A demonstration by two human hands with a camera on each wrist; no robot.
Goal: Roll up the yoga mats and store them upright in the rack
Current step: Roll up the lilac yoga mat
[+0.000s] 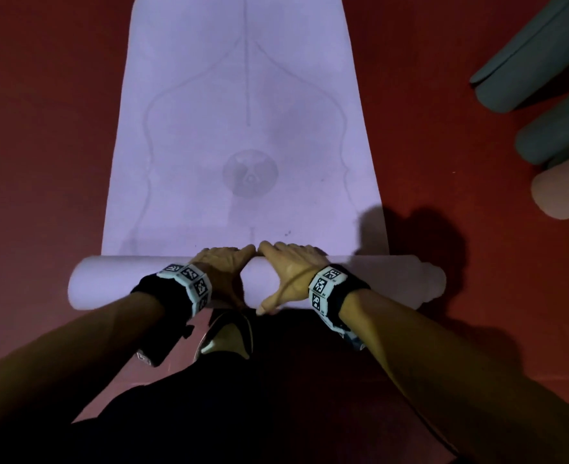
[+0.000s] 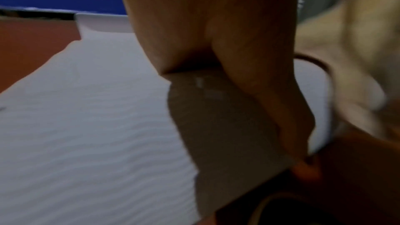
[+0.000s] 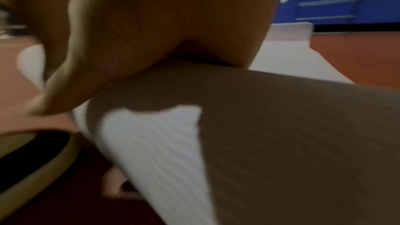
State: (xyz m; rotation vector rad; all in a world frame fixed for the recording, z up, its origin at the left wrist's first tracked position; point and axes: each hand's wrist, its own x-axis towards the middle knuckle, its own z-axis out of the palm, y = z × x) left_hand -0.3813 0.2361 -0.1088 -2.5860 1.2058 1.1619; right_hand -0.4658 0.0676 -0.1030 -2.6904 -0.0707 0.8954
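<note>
Head camera looks steeply down from above onto the pale lilac, partly rolled yoga mat on the red floor, both forearms reaching in from below. Left wrist camera sits right against the left hand, facing along the mat. Right wrist camera mirrors it, tight on the right hand. All three share the roll.

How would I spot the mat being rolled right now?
On the red floor, look at the long lilac mat with faint line drawings. Both hands press its rolled near end; unlike the grey-green rolls at right, it is mostly flat.
</note>
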